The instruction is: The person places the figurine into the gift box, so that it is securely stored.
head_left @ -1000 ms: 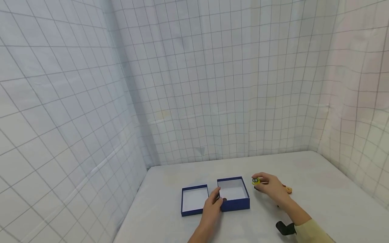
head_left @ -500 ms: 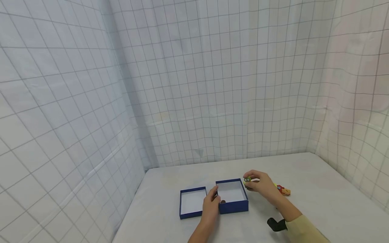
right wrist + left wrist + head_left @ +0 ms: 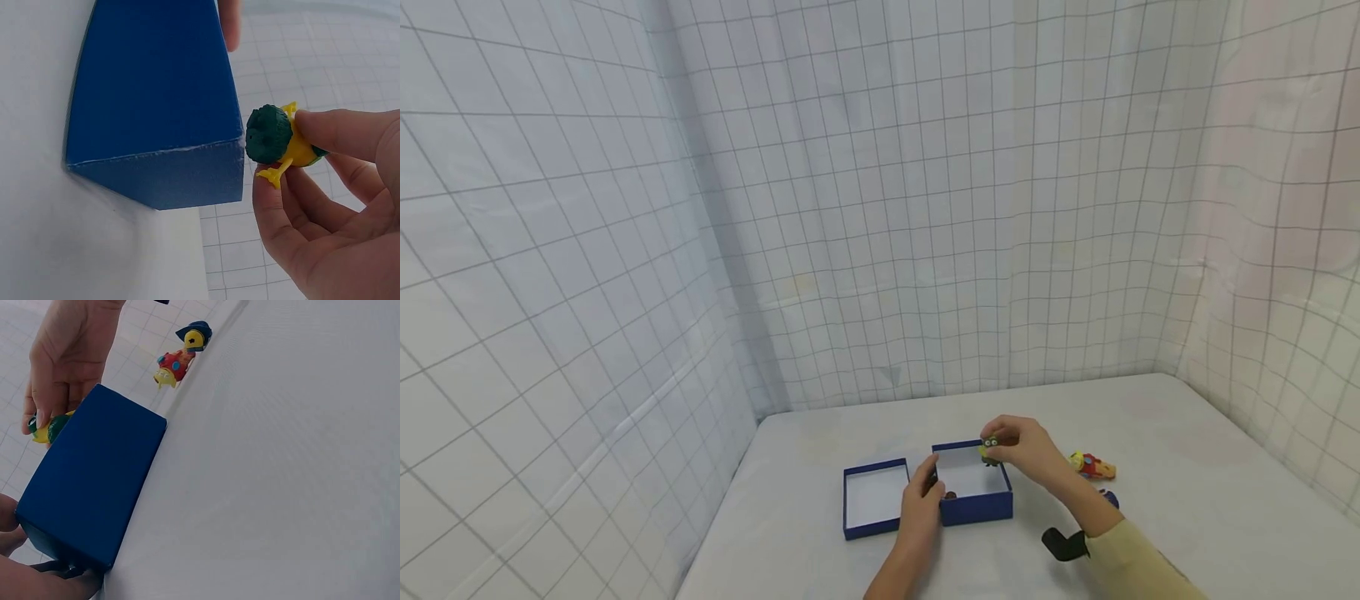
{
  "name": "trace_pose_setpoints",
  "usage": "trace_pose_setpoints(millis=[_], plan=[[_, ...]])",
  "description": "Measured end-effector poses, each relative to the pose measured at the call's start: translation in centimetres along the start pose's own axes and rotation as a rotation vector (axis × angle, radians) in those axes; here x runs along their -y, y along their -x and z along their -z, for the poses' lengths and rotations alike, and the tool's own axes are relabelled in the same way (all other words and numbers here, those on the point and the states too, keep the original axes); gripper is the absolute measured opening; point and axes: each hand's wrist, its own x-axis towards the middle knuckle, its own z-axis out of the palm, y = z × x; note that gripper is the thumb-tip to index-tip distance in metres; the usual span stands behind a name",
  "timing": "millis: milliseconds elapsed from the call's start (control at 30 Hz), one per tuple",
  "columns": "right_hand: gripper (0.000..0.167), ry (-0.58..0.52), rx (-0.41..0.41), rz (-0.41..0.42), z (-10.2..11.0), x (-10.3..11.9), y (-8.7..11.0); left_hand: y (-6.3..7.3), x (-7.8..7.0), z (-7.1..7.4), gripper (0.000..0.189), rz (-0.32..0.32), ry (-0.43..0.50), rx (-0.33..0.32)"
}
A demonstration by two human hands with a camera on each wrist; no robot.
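Observation:
My right hand (image 3: pixel 1026 450) pinches a small yellow and green toy figure (image 3: pixel 297 137) with big round eyes between thumb and fingers. In the head view the figure (image 3: pixel 989 451) hangs over the right wall of an open blue box (image 3: pixel 977 508) with a white inside. My left hand (image 3: pixel 921 500) grips the box's left end, with the thumb and fingers (image 3: pixel 6 522) on either side of it in the left wrist view. Beside that hand, a small brown thing (image 3: pixel 951 495) lies in the box's near left corner.
Left of the box lies a shallow blue lid (image 3: pixel 872 528), white side up. A red and yellow toy figure (image 3: pixel 1096 466) and a blue-hatted one (image 3: pixel 196 336) lie right of the box. A black device (image 3: pixel 1064 545) sits at the right wrist. Gridded white sheets (image 3: pixel 880 208) surround the table.
My right hand has carried the toy figure leftward, from right of the box to over its right wall. The red and yellow figure and the blue-hatted one have come into sight. My left hand stays put.

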Motion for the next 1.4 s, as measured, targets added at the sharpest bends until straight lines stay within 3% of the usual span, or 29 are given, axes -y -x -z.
trace_pose_setpoints(millis=[267, 500, 833, 1067, 1400], plan=[[0.018, 0.029, 0.024, -0.002, -1.0, 0.1, 0.0, 0.2, 0.8, 0.1, 0.053, -0.004, -0.007, 0.008], [0.019, 0.077, 0.010, -0.025, -2.0, -0.1, 0.3, 0.5, 1.1, -0.1, 0.052, 0.005, -0.103, -0.011], [0.018, 0.183, 0.091, 0.139, -3.1, 0.1, 0.2, 0.7, 0.8, -0.2, 0.051, 0.010, -0.195, -0.033], [0.017, 0.302, 0.108, 0.204, -3.2, 0.4, 0.2, 0.7, 0.5, -0.3, 0.051, -0.012, -0.177, -0.010], [0.016, 0.371, 0.164, 0.225, -4.0, 0.3, 0.4, 1.0, 0.6, 0.1, 0.052, 0.012, -0.114, 0.029]])
